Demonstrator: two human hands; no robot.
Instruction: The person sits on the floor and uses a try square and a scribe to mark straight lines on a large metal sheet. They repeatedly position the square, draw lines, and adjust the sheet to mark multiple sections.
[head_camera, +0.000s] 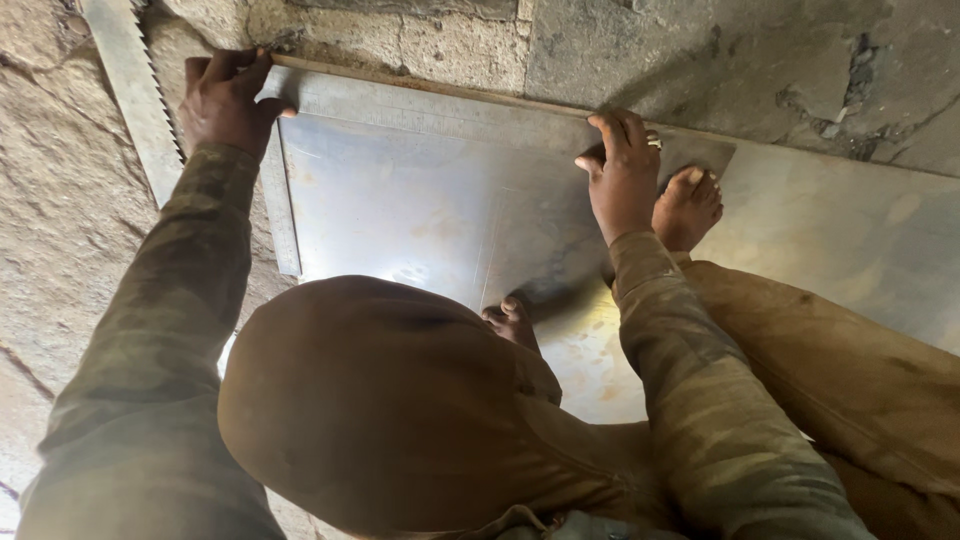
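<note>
The thin metal sheet lies flat on the rough floor, likely stiff, slick and sharp-edged, best held by its rims, while the left hand clamps the steel square at its corner and the right hand presses spread fingers on the blade.

The metal sheet is silver-grey with a bright shine and some pale orange rust spots. The steel square on it is dull grey. The saw blade is light grey. The sleeves have a faded olive and brown camouflage pattern. The trousers are plain brown. The floor is grey-beige, rough stone.
</note>
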